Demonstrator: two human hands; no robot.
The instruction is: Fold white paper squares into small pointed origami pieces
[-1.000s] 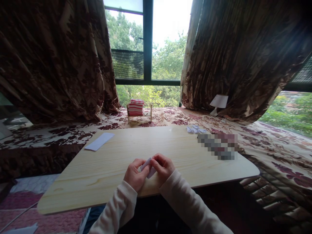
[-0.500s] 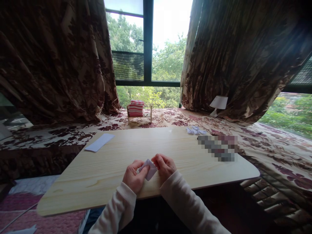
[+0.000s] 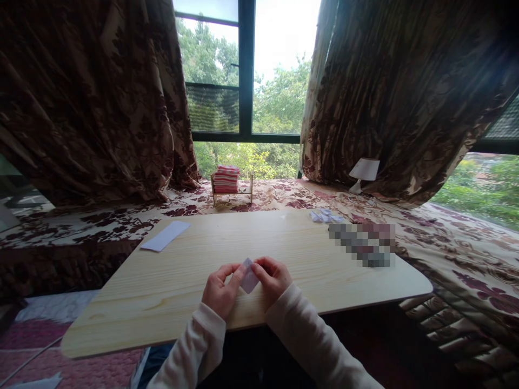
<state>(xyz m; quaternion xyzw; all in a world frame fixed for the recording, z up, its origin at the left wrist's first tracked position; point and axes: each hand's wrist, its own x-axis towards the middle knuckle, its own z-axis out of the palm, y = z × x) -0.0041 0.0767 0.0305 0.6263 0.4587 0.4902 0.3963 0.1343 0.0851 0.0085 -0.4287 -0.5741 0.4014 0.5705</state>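
A small folded piece of white paper (image 3: 248, 281), diamond-shaped, is held up between my two hands above the table's near edge. My left hand (image 3: 221, 289) pinches its left side, thumb across the face. On the opposite side my right hand (image 3: 273, 276) grips the paper near its upper right edge with thumb and fingers. The fingers behind the paper are partly hidden. Beyond my hands, a flat white sheet of paper (image 3: 166, 236) lies at the table's left, and several folded paper pieces (image 3: 325, 215) sit in a pile at the far right.
The pale wooden table (image 3: 133, 292) has rounded corners. A blurred-out patch (image 3: 360, 246) covers something at its right edge. Behind stand a small rack (image 3: 251, 189) with folded red-striped cloths (image 3: 226, 180) and a white lamp (image 3: 364, 170) on the patterned window seat.
My right hand has moved left onto the paper and now grips it too. The paper has turned more upright, and my left thumb has shifted towards its upper left edge.
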